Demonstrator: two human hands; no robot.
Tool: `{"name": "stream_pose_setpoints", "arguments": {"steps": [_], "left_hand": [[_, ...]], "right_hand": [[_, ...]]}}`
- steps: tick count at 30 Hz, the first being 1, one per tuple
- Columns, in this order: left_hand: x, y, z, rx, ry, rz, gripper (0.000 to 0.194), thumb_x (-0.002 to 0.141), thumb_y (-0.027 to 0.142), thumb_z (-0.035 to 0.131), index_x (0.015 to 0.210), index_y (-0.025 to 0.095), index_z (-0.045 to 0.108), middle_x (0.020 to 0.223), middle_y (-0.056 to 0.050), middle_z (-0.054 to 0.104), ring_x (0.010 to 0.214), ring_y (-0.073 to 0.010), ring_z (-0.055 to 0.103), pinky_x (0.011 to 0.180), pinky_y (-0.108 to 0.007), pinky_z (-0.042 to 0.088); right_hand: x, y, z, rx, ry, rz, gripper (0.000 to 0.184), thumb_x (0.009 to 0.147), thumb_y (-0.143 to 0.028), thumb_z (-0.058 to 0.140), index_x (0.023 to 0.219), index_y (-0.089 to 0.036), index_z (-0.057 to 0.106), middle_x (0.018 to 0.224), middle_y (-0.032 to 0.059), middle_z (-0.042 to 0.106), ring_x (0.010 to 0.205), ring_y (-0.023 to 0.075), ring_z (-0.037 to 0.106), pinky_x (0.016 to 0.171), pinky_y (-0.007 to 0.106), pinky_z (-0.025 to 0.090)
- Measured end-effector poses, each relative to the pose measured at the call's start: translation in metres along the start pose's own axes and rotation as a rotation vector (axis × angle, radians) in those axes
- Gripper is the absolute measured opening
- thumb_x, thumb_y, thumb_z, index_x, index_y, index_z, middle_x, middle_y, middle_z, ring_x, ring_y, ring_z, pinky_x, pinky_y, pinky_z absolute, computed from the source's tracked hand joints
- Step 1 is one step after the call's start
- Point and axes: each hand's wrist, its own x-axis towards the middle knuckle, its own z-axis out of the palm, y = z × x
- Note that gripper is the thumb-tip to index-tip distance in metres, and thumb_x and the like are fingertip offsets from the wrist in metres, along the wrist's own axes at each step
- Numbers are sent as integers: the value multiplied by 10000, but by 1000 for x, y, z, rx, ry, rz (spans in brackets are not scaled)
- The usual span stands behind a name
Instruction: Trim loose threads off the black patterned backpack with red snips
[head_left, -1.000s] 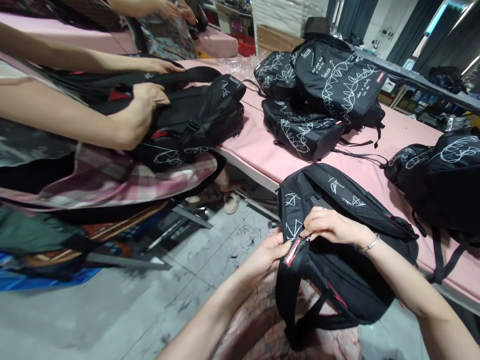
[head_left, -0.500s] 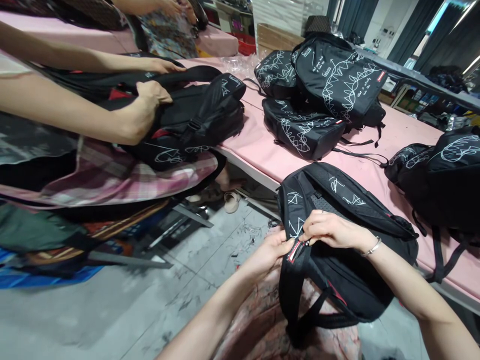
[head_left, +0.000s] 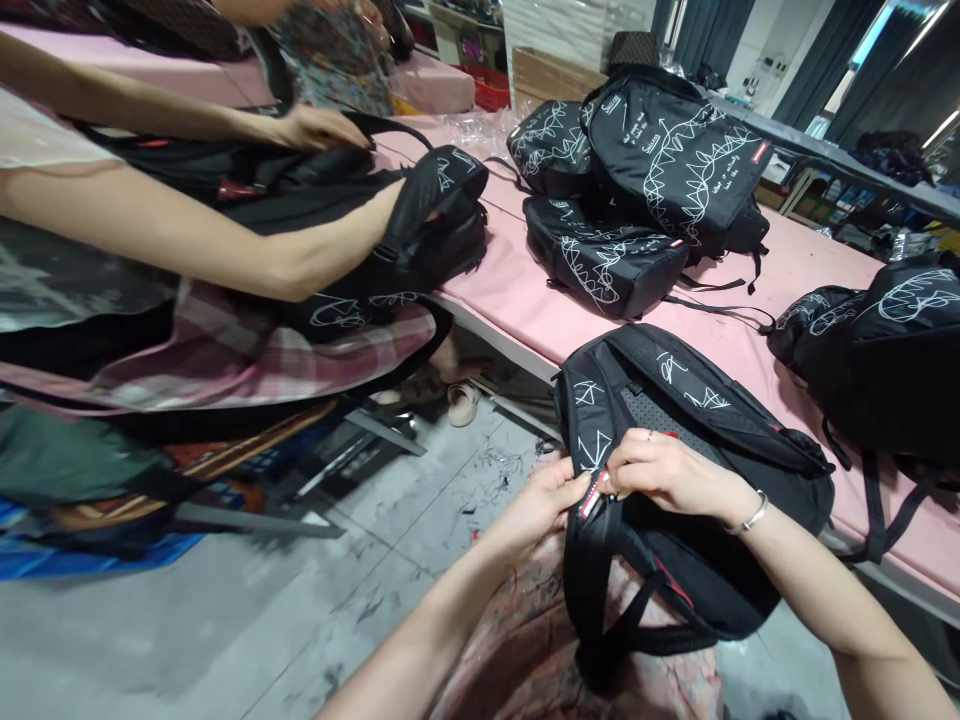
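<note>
A black backpack (head_left: 739, 560) with white line drawings on its shoulder straps leans against the table edge, over my lap. My left hand (head_left: 551, 497) pinches the edge of the near shoulder strap (head_left: 586, 560), thumb beside a small red and white label (head_left: 594, 494). On the other side of that label my right hand (head_left: 656, 472), with a bracelet at the wrist, has its fingers closed at the strap. A small dark piece shows under those fingertips, too small to name. The palm side of my right hand is hidden.
Black printed backpacks are piled on the pink table (head_left: 510, 300), one large backpack (head_left: 675, 150) on top. Another backpack (head_left: 885, 370) lies at the right. To the left, a co-worker's arms (head_left: 225, 240) reach over a black backpack (head_left: 442, 220). Scraps litter the grey floor (head_left: 420, 540).
My right hand has shifted slightly right and down along the strap; my left hand keeps its grip. The co-worker's near hand has moved right, behind a strap of their backpack.
</note>
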Motion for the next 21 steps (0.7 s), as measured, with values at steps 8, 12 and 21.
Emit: {"name": "stream_pose_setpoints", "arguments": {"steps": [8,12,21], "left_hand": [[-11,-12,6,-57,110,29,394,740,429,625,1004,142,565,880,-52,585,753,-118,556,636,-190,445],[-21,-25,19,-47,54,48,581,709,344,674,1214,185,436,1034,-72,575,835,-157,578,784,-286,472],[-23,-20,20,178,121,223,640,708,134,585,1293,207,337,1342,-53,404,1195,-201,407,966,-262,362]], "right_hand": [[-27,2,8,189,278,337,176,857,-226,518,995,-146,592,931,53,595,881,107,527,814,252,430],[-38,12,2,197,329,554,161,845,-234,530,960,-147,601,921,45,604,843,104,553,778,239,448],[-23,14,-18,127,44,543,131,832,-218,546,900,-127,612,867,45,609,795,109,546,744,239,435]]}}
